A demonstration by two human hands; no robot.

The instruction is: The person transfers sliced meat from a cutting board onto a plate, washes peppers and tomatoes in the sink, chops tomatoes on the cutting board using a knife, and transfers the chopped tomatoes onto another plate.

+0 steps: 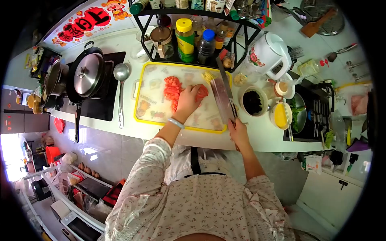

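Observation:
A cutting board with a yellow rim [150, 119] lies on the counter. On its middle, my left hand [189, 99] holds a piece of tomato [202, 92], with chopped tomato [172, 90] just left of the fingers. My right hand [239, 132] is closed round the handle of a cleaver [219, 96], whose broad blade stands over the board's right part, apart from the tomato. A second long, narrow blade [225, 78] lies alongside it. Pale yellow shreds [208, 76] sit at the board's upper right.
A lidded pan [86, 74] rests on the left stove, with a ladle [121, 76] beside it. Right of the board are a bowl of dark food [252, 102], a bowl of yellow liquid [281, 115] with chopsticks, and a white kettle [268, 54]. A black rack [161, 12] holds jars behind.

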